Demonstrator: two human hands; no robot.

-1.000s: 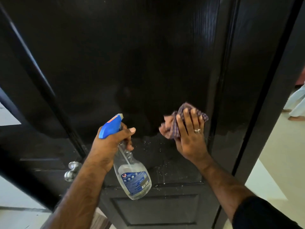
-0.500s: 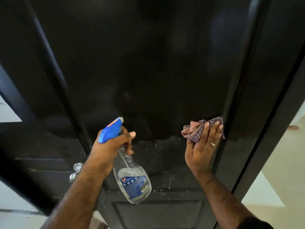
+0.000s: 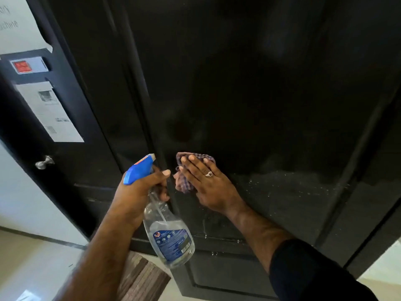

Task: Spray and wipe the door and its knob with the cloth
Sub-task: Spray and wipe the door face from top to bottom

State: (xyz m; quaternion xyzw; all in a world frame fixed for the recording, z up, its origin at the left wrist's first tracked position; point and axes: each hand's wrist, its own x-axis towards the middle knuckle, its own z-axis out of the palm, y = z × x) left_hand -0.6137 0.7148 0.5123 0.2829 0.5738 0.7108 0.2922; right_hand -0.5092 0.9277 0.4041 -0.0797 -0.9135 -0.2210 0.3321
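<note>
A glossy black door [image 3: 249,94] fills most of the view, with spray droplets across its lower right panel. My right hand [image 3: 208,183] presses a checked cloth [image 3: 184,181] flat against the door with straight fingers, near the panel's left edge. My left hand [image 3: 141,187] grips the neck of a clear spray bottle [image 3: 171,240] with a blue trigger head, held just left of the cloth. A silver door knob [image 3: 44,162] sticks out at the far left, apart from both hands.
Paper notices [image 3: 52,114] and a red-labelled sign [image 3: 28,65] hang on the dark surface at left. A striped doormat [image 3: 141,279] lies on the pale floor below the bottle. Light floor shows at the bottom right corner.
My right hand has swept the cloth leftward across the door, from near the right edge of the panel to beside the bottle. The view has shifted, showing the notices at left.
</note>
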